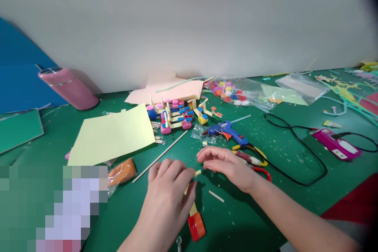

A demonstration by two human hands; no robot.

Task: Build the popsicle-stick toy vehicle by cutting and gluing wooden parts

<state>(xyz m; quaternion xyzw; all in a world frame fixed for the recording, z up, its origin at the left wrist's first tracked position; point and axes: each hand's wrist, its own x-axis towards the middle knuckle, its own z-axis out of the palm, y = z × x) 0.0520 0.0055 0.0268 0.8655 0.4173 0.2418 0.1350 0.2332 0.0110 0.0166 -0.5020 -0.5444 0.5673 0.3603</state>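
My left hand (169, 189) is closed on a small craft piece with pale yellow strips. Part of a strip (197, 173) sticks out by the fingertips, and below the hand the piece ends in a red and orange block (197, 226). The fingers hide the rest. To the right, my right hand (227, 165) is held with curved fingers and the thumb apart, and nothing shows in it. Below it lies a short thin stick (216, 196). A blue hot glue gun (226, 130) rests just beyond the right hand.
Several small assembled models (177, 116) stand at the back. A long stick (161, 155), yellow sheet (113, 136) and wrapped orange clay (121, 172) lie left. Behind are a pink bottle (71, 88) and a bag of coloured discs (227, 92). A black cord (320, 177) and purple power strip (336, 143) lie right.
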